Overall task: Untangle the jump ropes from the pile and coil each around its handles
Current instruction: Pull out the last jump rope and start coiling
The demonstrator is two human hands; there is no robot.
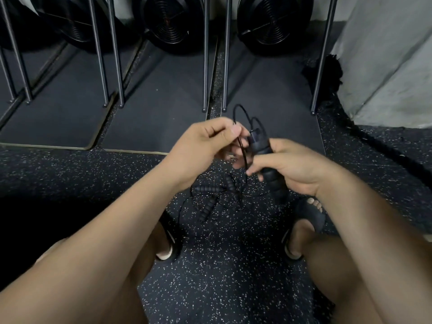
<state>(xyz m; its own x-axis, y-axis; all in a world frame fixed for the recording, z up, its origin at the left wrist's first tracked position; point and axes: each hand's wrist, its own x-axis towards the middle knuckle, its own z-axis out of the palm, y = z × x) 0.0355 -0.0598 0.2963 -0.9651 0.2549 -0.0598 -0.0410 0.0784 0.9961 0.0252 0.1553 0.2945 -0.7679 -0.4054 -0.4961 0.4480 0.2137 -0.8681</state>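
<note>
The right hand [297, 169] grips a pair of black handles [268, 164], ribbed and foam-like, held together and tilted with their cord ends uppermost. Just left of the handles, the left hand [205, 143] pinches the thin, glossy black cord [243, 150] between thumb and forefinger. The cord arcs in two narrow loops above the handles. Below the handles, on the speckled rubber floor [222, 277], lies the pile [215, 195]: more ribbed black handles and fine cord, too dark and tangled to count. A black slide sandal [308, 213] sits down and right of the handles. Beyond the handles lie smooth dark mats [159, 118], with slim round metal legs [205, 66] standing on them. Far right of the handles rises a rough grey wall [385, 66].
</note>
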